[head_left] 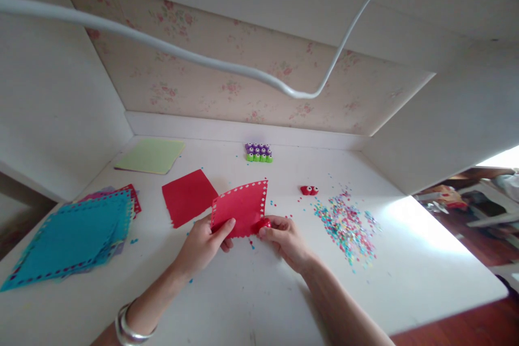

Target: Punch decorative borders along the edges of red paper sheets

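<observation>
My left hand (208, 242) pinches the left lower side of a red paper sheet (241, 206), thumb on top and fingers beneath. Small shapes are punched along the sheet's left, top and right edges. A small red craft punch (264, 224) is in my right hand (288, 239), set at the sheet's lower right corner. The punch's far side is hidden by the paper and my fingers. Behind my left hand lies another red sheet (189, 198), flat on the table. Two more red punches (309, 190) stand beyond my right hand.
Punched blue sheets (77, 232) are stacked at the left, with pale green paper (150, 155) behind them. Purple and green punches (259, 152) stand in rows near the back wall. A pile of colourful paper bits (348, 227) spreads at the right. A white cable (227, 67) hangs across the front.
</observation>
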The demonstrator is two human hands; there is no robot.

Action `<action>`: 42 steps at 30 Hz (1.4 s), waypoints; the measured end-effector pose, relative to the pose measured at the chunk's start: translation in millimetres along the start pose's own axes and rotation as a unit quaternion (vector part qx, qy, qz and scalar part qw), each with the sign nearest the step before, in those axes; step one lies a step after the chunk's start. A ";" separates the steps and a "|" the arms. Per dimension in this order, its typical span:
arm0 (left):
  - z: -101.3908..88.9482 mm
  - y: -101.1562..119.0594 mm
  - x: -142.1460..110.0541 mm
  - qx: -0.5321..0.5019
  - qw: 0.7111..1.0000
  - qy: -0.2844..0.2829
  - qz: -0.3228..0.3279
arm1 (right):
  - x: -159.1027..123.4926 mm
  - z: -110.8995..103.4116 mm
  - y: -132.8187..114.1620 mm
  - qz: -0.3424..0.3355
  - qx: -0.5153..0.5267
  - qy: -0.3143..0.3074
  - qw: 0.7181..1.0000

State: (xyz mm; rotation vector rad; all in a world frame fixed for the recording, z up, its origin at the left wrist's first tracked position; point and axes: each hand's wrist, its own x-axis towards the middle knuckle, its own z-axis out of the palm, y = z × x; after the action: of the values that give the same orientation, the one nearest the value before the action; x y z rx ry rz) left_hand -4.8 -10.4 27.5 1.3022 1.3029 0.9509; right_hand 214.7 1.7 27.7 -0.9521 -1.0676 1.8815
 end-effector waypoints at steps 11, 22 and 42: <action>1.8 0.1 -2.1 -0.005 1.000 -0.014 0.006 | -1.4 4.2 0.1 -0.043 -0.049 0.058 0.996; -1.1 -0.5 1.5 -0.008 1.000 0.019 0.006 | -1.2 -0.1 -2.8 -0.031 -0.019 0.004 0.999; 3.3 1.8 -1.8 -0.029 0.999 0.037 0.018 | -4.7 -13.9 -4.9 -0.056 0.008 0.080 0.995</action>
State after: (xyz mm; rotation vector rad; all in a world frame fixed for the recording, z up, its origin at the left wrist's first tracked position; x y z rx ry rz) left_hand -1.5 -12.4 28.9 1.2610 1.3022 1.0638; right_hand 229.9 4.0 28.0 -0.9945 -0.9891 1.6907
